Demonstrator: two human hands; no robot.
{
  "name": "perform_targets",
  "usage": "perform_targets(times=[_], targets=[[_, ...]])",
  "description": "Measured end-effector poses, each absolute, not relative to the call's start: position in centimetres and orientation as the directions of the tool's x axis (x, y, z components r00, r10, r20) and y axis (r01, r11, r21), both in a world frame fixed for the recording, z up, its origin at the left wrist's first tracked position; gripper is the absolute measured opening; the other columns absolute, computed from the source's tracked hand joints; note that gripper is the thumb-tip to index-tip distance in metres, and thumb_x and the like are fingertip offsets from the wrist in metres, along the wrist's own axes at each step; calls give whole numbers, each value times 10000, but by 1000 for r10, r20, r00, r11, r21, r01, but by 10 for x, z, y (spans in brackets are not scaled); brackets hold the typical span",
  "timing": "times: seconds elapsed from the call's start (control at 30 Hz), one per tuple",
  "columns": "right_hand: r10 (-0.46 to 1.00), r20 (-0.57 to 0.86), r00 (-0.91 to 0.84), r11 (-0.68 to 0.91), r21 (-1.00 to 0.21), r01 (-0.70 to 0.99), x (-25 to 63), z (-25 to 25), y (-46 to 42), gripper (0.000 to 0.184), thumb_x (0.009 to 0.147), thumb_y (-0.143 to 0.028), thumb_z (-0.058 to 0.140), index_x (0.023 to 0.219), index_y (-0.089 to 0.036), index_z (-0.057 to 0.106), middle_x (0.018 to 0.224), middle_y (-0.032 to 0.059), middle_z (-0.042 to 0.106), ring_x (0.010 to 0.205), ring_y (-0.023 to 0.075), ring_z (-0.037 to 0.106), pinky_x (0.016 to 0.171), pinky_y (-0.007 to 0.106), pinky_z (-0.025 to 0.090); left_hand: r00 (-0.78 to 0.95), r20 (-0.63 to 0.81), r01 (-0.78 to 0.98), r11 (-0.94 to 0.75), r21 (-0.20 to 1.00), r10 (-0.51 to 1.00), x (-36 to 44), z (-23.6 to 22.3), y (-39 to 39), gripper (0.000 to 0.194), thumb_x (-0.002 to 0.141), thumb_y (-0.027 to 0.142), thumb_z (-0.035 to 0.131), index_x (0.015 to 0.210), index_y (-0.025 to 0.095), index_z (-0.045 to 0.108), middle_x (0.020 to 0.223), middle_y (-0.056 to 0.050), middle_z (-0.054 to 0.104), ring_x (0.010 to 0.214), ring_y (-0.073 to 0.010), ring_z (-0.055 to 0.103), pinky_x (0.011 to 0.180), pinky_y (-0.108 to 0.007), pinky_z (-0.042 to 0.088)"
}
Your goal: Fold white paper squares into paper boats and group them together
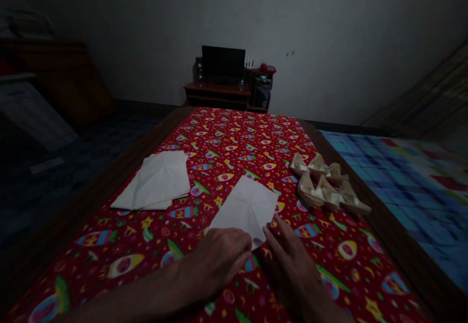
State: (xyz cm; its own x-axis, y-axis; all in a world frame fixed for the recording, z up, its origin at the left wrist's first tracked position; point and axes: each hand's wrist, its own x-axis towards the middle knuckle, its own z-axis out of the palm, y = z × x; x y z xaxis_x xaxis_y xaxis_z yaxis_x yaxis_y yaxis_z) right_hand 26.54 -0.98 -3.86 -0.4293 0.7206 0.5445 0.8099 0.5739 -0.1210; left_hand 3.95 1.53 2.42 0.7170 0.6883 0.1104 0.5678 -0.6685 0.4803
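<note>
While the curled left hand [224, 250] bunches its fingers together over the near edge of a creased white paper sheet [243, 206], whether pinching I can't tell, the right hand [292, 259] lies at its right corner, fingers slightly apart! The sheet's on the red rocket-print cloth [234, 142]: light, thin, surely easy to crumple, best held by its edges. Left, a flat white paper stack [161, 179]; right, stiff-looking, peaked beige folded-paper shapes [325, 191].

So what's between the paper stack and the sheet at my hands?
Just the red printed tablecloth shows between the paper stack and the sheet, seen in the head view.
</note>
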Motion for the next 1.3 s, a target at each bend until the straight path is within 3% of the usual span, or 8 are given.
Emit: perform_targets(times=[0.17, 0.3, 0.43, 0.53, 0.67, 0.9, 1.07, 1.3], targets=[[752, 347, -560, 657, -341, 672, 268, -33, -10, 454, 833, -71, 440, 1248, -227, 537, 1366, 92, 474, 1327, 233, 336, 1010, 443, 419, 798, 151, 426, -723, 545, 584, 49, 25, 4, 90, 905, 262, 470, 940, 191, 514, 906, -33, 634, 833, -163, 604, 760, -266, 468], [770, 316, -554, 615, -597, 515, 271, -25, -9, 432, 881, -121, 442, 1294, -235, 495, 1354, 84, 490, 1309, 196, 370, 1037, 407, 396, 882, 264, 228, -844, 486, 391, 27, 22, 13, 734, 810, 479, 591, 1388, 185, 247, 1430, -151, 359, 1320, -261, 332, 1091, -427, 282], [732, 361, -577, 623, -697, 355, 270, -18, -5, 366, 920, -140, 386, 1220, -250, 563, 1251, 65, 588, 1225, 160, 482, 1009, 361, 427, 870, 222, 336, -859, 386, 440, -5, 5, 29, 759, 828, 386, 591, 1444, 235, 176, 1482, -117, 295, 1372, -272, 240, 1115, -494, 224], [720, 340, -605, 614, -719, 325, 269, -13, -2, 327, 937, -202, 381, 1182, -241, 594, 1177, 65, 637, 1168, 157, 537, 993, 358, 440, 831, 228, 404, -832, 380, 508, -18, -8, 37, 604, 849, 131, 458, 1413, 249, 279, 1403, -80, 441, 1323, -211, 358, 1093, -459, 303], [716, 295, -632, 611, -703, 364, 271, -11, 5, 317, 933, -215, 376, 1142, -235, 613, 1169, 69, 642, 1133, 157, 565, 966, 364, 452, 848, 293, 339, -877, 341, 442, -17, -10, 42, 491, 802, 94, 445, 1272, 225, 495, 1303, -81, 552, 1280, -218, 424, 1055, -450, 372], [675, 420, -607, 737, -421, 528, 283, -15, 7, 315, 820, -154, 473, 1100, -212, 606, 1132, 92, 657, 1103, 209, 582, 1024, 521, 319, 815, 425, 337, -919, 207, 394, -16, -8, 28, 381, 811, 43, 380, 1114, 167, 576, 1129, -91, 664, 1124, -193, 569, 984, -391, 451], [710, 448, -543, 702, -404, 586, 278, -10, 8, 258, 847, -150, 460, 1015, -214, 645, 1009, 68, 701, 957, 181, 637, 928, 411, 397, 705, 454, 417, -836, 357, 546, -11, -14, 25, 217, 888, 138, 420, 997, 157, 607, 1019, -87, 693, 979, -173, 633, 856, -298, 506], [941, 264, -213, 330, -565, 756, 264, -10, 20, 272, 888, -279, 473, 726, -182, 669, 654, 11, 653, 607, 139, 574, 605, 249, 382, 329, 354, 724, -475, 500, 875, 2, -13, 32, 311, 915, 358, 433, 773, 184, 648, 693, -24, 674, 606, -150, 619, 586, -240, 448]])
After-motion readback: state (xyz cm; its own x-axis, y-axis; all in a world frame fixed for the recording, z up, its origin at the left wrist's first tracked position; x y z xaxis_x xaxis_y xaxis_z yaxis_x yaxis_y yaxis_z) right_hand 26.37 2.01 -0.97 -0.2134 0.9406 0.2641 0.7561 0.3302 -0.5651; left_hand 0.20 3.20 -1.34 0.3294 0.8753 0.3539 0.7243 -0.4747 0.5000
